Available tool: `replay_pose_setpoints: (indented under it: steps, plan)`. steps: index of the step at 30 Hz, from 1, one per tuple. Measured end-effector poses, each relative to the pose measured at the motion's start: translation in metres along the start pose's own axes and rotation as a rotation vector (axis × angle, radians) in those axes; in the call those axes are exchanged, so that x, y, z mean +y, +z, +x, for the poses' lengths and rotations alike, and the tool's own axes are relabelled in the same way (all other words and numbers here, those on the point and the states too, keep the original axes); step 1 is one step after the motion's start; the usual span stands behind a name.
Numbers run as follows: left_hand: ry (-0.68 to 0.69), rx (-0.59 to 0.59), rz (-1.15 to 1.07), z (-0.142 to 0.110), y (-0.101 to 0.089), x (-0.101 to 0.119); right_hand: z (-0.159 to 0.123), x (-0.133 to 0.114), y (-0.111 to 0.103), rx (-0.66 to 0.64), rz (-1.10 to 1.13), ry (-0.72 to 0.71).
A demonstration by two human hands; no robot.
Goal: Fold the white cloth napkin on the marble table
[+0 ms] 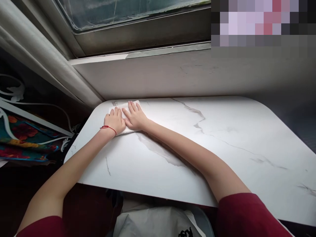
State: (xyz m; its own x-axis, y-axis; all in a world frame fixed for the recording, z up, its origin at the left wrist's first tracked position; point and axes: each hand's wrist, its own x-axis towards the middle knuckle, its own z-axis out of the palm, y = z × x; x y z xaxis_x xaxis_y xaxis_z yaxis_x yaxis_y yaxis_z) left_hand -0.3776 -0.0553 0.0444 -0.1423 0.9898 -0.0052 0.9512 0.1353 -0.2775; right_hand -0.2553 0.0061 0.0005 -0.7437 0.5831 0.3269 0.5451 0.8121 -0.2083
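Flat and clasping nothing, left hand [115, 120] and right hand [135, 117] cover cloth [124, 105] left of frame centre; uneven pushing could bunch it.

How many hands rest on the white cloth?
2: the left hand, a red bracelet at its wrist, and the right hand beside it, both on the cloth.

Looks like home: marbled table [229, 138], window [130, 13] (floral fabric [24, 132] alongside).

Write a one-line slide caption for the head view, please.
Left hand and right hand rest on a white cloth atop a marble-patterned table near a window.
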Motion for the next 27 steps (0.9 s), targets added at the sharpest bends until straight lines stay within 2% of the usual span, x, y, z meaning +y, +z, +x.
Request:
replay_pose_setpoints:
  steps: [3,7,14,22,27]
  plan:
    - [0.047,0.080,-0.051,0.021,0.007,0.004,0.008,0.021,0.001,0.012,-0.007,0.043]
    - [0.062,0.123,-0.114,0.041,0.012,0.010,0.017,0.043,0.004,0.031,-0.028,0.057]
    - [0.122,0.244,-0.267,0.072,0.025,0.012,0.025,0.068,-0.004,-0.020,-0.086,0.040]
    - [0.144,0.272,-0.353,0.075,0.031,0.007,0.027,0.075,0.005,0.027,-0.086,0.019]
    - [0.153,0.251,-0.341,0.071,0.030,0.007,0.023,0.069,-0.002,-0.014,-0.090,0.035]
